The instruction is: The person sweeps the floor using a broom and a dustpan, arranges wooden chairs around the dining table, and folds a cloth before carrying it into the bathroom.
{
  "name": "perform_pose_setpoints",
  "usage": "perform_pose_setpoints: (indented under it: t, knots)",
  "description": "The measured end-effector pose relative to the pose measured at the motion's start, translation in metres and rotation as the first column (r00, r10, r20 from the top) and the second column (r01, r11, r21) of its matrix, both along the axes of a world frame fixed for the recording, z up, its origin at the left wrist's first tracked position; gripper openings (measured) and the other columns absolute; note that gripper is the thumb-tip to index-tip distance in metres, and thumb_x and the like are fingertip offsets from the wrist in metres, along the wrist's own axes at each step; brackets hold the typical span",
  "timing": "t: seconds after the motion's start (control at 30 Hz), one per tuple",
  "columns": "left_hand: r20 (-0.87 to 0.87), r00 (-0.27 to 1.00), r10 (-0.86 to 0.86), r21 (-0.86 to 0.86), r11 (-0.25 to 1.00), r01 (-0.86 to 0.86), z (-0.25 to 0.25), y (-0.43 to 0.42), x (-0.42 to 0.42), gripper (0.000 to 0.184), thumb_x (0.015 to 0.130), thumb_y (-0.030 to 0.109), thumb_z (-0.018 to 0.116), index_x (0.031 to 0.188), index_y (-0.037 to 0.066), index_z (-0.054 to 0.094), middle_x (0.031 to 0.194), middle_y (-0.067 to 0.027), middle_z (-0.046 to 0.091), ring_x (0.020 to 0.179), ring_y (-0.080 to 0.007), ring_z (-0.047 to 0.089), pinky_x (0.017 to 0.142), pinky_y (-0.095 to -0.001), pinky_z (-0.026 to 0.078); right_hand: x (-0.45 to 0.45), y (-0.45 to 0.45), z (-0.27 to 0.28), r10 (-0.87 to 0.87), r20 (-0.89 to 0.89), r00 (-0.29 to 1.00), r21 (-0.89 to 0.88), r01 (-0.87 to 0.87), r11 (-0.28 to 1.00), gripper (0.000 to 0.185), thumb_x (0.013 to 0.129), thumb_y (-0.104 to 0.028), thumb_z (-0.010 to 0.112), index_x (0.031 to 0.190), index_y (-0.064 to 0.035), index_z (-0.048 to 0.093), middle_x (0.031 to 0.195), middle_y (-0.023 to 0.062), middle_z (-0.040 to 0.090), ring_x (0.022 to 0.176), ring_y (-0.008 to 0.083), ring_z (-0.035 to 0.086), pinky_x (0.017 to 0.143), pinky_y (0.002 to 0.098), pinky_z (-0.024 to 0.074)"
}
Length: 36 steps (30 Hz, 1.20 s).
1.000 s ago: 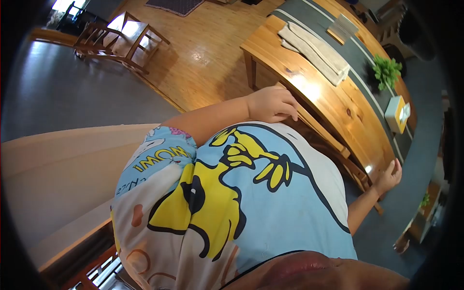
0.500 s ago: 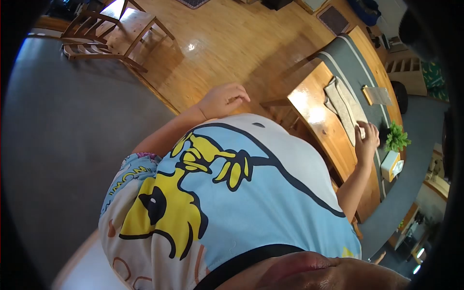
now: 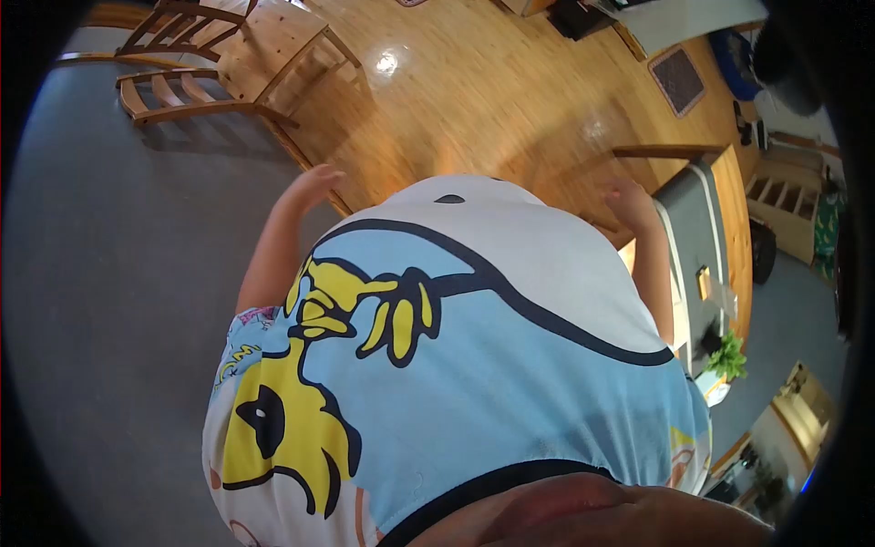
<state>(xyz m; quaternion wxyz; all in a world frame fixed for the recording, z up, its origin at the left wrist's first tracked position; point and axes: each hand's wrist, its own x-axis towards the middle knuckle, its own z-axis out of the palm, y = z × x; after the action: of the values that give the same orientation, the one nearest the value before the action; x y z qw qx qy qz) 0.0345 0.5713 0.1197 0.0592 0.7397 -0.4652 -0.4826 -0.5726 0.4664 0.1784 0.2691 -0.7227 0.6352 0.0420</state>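
My left hand (image 3: 317, 184) hangs out in front of my left side, above the edge where grey floor meets wood. Its fingers stretch forward with nothing in them. On the other side, my right hand (image 3: 629, 202) is held beside the wooden table (image 3: 736, 228), apart from its top as far as I can see. Its fingers are a little blurred but look loosely apart, and I see no thing in them. My printed shirt (image 3: 510, 383) fills the middle. The beige cloth seen on the table before is mostly hidden behind my right arm.
A wooden chair (image 3: 305, 73) and a slatted wooden piece (image 3: 173, 96) stand front left. On the table lie a grey runner (image 3: 697, 219), a small stand (image 3: 704, 283) and a green plant (image 3: 726, 357). A dark mat (image 3: 677, 80) lies on the wooden floor (image 3: 456, 82) beyond.
My right hand has left the cloth on the table and swung inward and forward. My left hand has moved outward to the left. The view has shifted, with the table now further right.
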Motion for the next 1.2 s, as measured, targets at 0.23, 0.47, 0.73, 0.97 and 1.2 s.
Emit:
perform_pose_setpoints:
  t: [0.23,0.47,0.73,0.97,1.2]
  knots:
    - [0.165,0.43,0.888,-0.489,0.452,-0.746,0.059,-0.014,0.169,0.1,0.069,0.036,0.074,0.142,0.01,0.011,0.145,-0.0171,0.017,0.13,-0.0316,0.025,0.102,-0.0428,0.031,0.157,-0.104,0.045,0.316,0.251,0.915,0.015,-0.33,0.944,0.03,0.082,-0.023,0.056,0.108,-0.0071,0.061,0.108,0.0154,0.06,0.096,0.0302,0.059,0.087,0.038,0.0445]
    - [-0.656,0.103,0.747,-0.229,-0.067,-0.971,0.111,-0.1,0.367,0.094,0.072,0.045,0.068,0.142,0.011,0.016,0.145,-0.0106,0.02,0.131,-0.0288,0.024,0.102,-0.0536,0.022,0.217,-0.097,0.033,-0.009,0.101,0.995,0.192,-0.011,0.981,0.033,0.077,-0.025,0.057,0.103,-0.0059,0.064,0.098,0.0165,0.062,0.091,0.0284,0.06,0.079,0.0368,0.0474]
    - [-0.676,0.31,0.668,-0.219,0.219,-0.951,0.128,-0.122,0.474,0.045,0.086,0.039,0.057,0.117,0.007,0.051,0.106,-0.0074,0.059,0.095,-0.0221,0.056,0.085,-0.0387,0.045,0.281,-0.066,0.041,-0.21,0.113,0.971,0.473,0.133,0.871,0.035,0.075,-0.026,0.059,0.104,-0.006,0.064,0.097,0.0166,0.062,0.09,0.0279,0.06,0.077,0.0357,0.0473]
    - [-0.708,0.3,0.639,0.277,0.643,-0.714,0.151,-0.139,0.439,0.046,0.085,0.039,0.059,0.113,0.005,0.048,0.107,-0.0145,0.057,0.098,-0.0273,0.058,0.083,-0.0402,0.05,0.317,-0.08,0.057,-0.175,0.067,0.982,0.385,0.137,0.913,0.036,0.078,-0.027,0.06,0.108,-0.0066,0.062,0.102,0.0159,0.062,0.095,0.0293,0.059,0.08,0.0369,0.0466]
    - [-0.682,0.059,0.729,0.139,0.209,-0.968,0.118,-0.19,0.425,0.041,0.074,0.002,0.048,0.114,-0.005,0.044,0.104,-0.0136,0.051,0.088,-0.029,0.058,0.083,-0.0458,0.051,0.35,-0.08,0.04,-0.068,0.026,0.997,0.308,0.057,0.95,0.038,0.082,-0.032,0.058,0.114,-0.0113,0.057,0.112,0.015,0.058,0.108,0.0308,0.052,0.09,0.04,0.0426]
